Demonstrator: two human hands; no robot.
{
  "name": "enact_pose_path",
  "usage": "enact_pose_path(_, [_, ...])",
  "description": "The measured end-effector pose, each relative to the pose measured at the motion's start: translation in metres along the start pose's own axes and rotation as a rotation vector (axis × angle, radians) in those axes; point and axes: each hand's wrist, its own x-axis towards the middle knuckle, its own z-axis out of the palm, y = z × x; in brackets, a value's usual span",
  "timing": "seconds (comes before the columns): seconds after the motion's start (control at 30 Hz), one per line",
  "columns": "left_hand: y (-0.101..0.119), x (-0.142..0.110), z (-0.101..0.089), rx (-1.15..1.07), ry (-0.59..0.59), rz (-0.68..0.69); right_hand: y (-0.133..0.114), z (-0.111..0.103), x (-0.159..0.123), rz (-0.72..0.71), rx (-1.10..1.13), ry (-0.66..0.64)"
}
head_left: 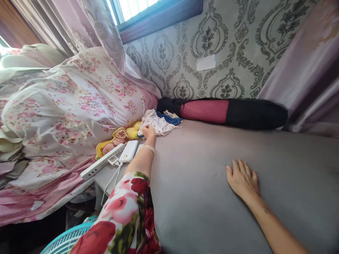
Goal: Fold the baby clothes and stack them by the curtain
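Prob. a home bedroom: floral bedding (87,97) heaped at left of frame w/ a cartoon cushion (106,148) by its edge, grey-covered bed (201,183) lower right, damask wallpaper (164,51) upper ctr., window (159,21) at top, pale pinkish curtains (307,77) upper L & R, power strip (102,161) ctr.-left.

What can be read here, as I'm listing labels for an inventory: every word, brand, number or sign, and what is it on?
Nothing can be quoted with certainty.
Yellow cartoon cushion: a dark red mark like a Chinese character, too small to read surely.
White power bank, as it appears: a small gold mark, too blurred to read.
White power strip: no legible lettering.
White paper on the wall: no visible writing.
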Motion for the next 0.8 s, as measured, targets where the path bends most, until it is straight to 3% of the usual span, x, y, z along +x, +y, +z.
enact_pose_path(0.13, [0.003, 0.023, -0.033, 0.368, 0.096, 0.104, -0.003, -0.003, -0.002, -0.002, -0.018, 0.016])
enact_pose_path(0.33, [-0.003, 0.041, -0.044, 0.673, -0.01, 0.131, -0.004, -0.004, -0.002, -0.001, -0.013, 0.021])
enact_pose_path(0.53, [-0.007, 0.05, -0.04, 0.739, -0.091, 0.117, -0.004, -0.005, -0.002, -0.005, -0.009, 0.025])
enact_pose_path(0.73, [-0.003, 0.048, -0.035, 0.596, 0.028, 0.162, -0.005, -0.007, -0.003, -0.005, -0.012, 0.012])
enact_pose_path(0.8, [-0.001, 0.047, -0.036, 0.566, 0.013, 0.17, -0.005, -0.008, -0.003, -0.004, -0.004, 0.006])
